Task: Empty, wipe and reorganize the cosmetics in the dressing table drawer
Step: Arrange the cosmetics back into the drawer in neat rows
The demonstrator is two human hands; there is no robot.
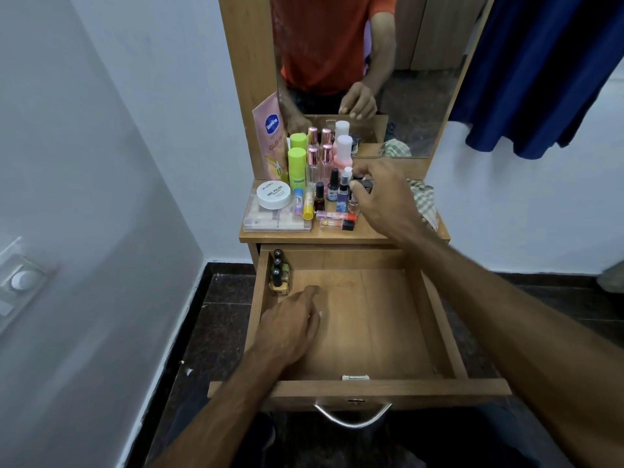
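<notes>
Drawer (439, 319) is standing pulled out below the table (368, 233), its floor mostly bare wood. Working left to right.

Far-left back corner of the drawer: a short row of nail polish bottles (279, 273) is sitting upright against the side wall, black caps up. My left hand (290, 324) is resting just beside and in front of them, palm down, fingers loosely extended and holding nothing. Judging from this, refilling has begun and the row is growing from that corner.

On the table, left side: a clear plastic case (277, 221) with a white nail polish remover tub (273, 194) on top; behind them a pink Vaseline sachet (270, 130) is leaning on the mirror frame, then a green bottle (297, 163) and the rose-capped glass bottles (319, 160). Two tubes (337, 220) are lying flat, long axes running left-right.

Centre-right: my right hand (381, 194) is reaching over the cluster of small upright bottles (337, 190). My right grip is partly closed, thumb and fingers curling round a small dark-capped bottle (363, 187), which is standing upright. It lies up and to the right of the drawer row, so the right hand is the nearer one.

Hard to read: the bottle's body is hiding under my fingers, so I cannot tell if the pinch is firm. A checked cloth (423, 199) is lying partly behind my wrist.
</notes>
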